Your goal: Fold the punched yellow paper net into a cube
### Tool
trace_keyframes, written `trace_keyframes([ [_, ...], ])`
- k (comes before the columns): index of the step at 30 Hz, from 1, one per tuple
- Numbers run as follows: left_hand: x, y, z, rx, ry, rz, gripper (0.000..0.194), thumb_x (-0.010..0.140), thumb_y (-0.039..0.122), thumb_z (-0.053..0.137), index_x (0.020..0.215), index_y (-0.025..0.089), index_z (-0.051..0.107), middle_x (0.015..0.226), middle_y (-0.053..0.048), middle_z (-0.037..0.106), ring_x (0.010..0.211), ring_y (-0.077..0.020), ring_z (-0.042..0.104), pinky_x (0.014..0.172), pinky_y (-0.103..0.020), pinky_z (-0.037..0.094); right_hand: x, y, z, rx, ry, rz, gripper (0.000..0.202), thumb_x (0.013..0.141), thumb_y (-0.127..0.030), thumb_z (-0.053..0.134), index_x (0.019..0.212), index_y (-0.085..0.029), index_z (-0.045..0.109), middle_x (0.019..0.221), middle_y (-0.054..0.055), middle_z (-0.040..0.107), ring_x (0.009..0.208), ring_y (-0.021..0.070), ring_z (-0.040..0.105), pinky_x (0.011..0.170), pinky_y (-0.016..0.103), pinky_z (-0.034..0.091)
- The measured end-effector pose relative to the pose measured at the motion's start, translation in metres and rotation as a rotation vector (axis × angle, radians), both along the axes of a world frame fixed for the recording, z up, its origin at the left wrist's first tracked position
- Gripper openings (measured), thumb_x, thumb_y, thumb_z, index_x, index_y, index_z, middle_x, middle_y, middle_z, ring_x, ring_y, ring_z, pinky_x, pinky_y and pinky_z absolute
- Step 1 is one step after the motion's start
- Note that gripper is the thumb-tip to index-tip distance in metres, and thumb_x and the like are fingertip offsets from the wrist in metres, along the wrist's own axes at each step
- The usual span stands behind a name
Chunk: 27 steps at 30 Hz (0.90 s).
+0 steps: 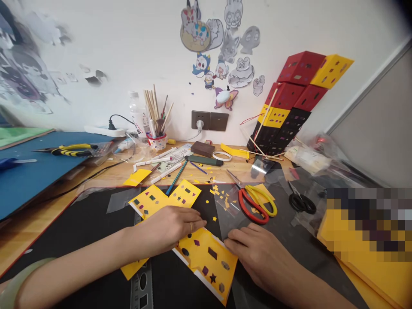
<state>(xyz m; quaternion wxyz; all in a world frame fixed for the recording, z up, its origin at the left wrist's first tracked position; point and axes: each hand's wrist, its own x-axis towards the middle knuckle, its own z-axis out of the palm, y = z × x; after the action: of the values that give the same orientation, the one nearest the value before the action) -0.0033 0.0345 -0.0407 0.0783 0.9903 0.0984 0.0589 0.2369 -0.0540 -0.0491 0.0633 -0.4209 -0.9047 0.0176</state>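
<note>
Yellow paper cutout (206,259) beneath left hand (177,224); right hand (254,246) at edge.

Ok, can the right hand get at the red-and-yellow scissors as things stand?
Probably yes: the red-and-yellow scissors lie just beyond the right hand, handles nearest, with no visible obstacle between.

Low in the frame's centre we have the card (209,262) on the mat (86,227), our left hand (177,225) over its middle, our right hand (252,249) at its right edge. The ruler (135,287) runs beneath its left part. Right of centre we find scissors (243,189), a second pair (299,198) further right. Behind, the cup (157,142) stands left of the socket (201,118), the boxes (277,116) right. Pliers (75,148) lie at mid-left on the board (32,180).
</note>
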Motion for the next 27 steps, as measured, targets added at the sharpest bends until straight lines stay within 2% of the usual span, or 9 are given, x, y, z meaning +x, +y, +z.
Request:
trace_keyframes([
  [3, -0.002, 0.002, 0.000, 0.072, 0.029, 0.108, 0.032, 0.089, 0.010, 0.033, 0.116, 0.015, 0.051, 0.103, -0.009, 0.059, 0.095, -0.0209, 0.054, 0.080, -0.031, 0.045, -0.005, 0.005, 0.005, -0.056, 0.104, -0.076, 0.022, 0.085, -0.010, 0.042, 0.092, -0.019, 0.062, 0.083, 0.003, 0.060, 0.075, 0.0141, 0.054, 0.066, 0.025, 0.037],
  [6, 0.000, 0.003, 0.000, 0.139, 0.070, 0.130, 0.026, 0.092, 0.017, 0.035, 0.105, 0.017, 0.057, 0.095, -0.006, 0.059, 0.084, -0.0184, 0.055, 0.070, -0.027, 0.045, -0.014, 0.016, 0.004, -0.093, 0.198, -0.117, 0.028, 0.085, -0.008, 0.039, 0.097, -0.019, 0.062, 0.086, 0.004, 0.060, 0.079, 0.0136, 0.055, 0.067, 0.023, 0.040],
  [10, -0.001, 0.003, 0.000, 0.193, 0.091, 0.117, 0.026, 0.094, 0.020, 0.034, 0.100, 0.017, 0.059, 0.092, -0.006, 0.057, 0.082, -0.0179, 0.052, 0.066, -0.026, 0.042, -0.027, 0.030, -0.004, -0.092, 0.198, -0.059, 0.027, 0.085, -0.007, 0.041, 0.097, -0.020, 0.062, 0.086, 0.003, 0.060, 0.079, 0.0134, 0.055, 0.066, 0.022, 0.041],
  [14, -0.002, 0.003, -0.001, 0.224, 0.103, 0.082, 0.027, 0.094, 0.019, 0.032, 0.099, 0.015, 0.058, 0.091, -0.006, 0.055, 0.083, -0.0191, 0.049, 0.065, -0.029, 0.039, -0.033, 0.035, -0.010, -0.004, 0.073, 0.022, 0.019, 0.083, -0.008, 0.046, 0.088, -0.018, 0.061, 0.079, 0.001, 0.058, 0.069, 0.0135, 0.052, 0.056, 0.023, 0.038],
  [19, -0.003, 0.005, -0.004, 0.253, 0.097, 0.052, 0.021, 0.093, 0.020, 0.037, 0.098, 0.015, 0.057, 0.089, -0.005, 0.054, 0.082, -0.0187, 0.047, 0.065, -0.030, 0.037, -0.031, 0.034, -0.006, 0.070, -0.015, 0.124, 0.016, 0.082, -0.007, 0.047, 0.087, -0.017, 0.060, 0.076, 0.002, 0.058, 0.067, 0.0148, 0.050, 0.057, 0.025, 0.037],
  [27, -0.005, 0.008, -0.005, 0.275, 0.082, 0.042, 0.023, 0.093, 0.021, 0.037, 0.094, 0.016, 0.059, 0.087, -0.005, 0.054, 0.083, -0.0188, 0.046, 0.063, -0.030, 0.037, -0.033, 0.038, -0.005, 0.051, -0.025, 0.147, 0.017, 0.086, -0.009, 0.044, 0.086, -0.017, 0.059, 0.076, 0.001, 0.057, 0.064, 0.0135, 0.048, 0.055, 0.025, 0.035],
])
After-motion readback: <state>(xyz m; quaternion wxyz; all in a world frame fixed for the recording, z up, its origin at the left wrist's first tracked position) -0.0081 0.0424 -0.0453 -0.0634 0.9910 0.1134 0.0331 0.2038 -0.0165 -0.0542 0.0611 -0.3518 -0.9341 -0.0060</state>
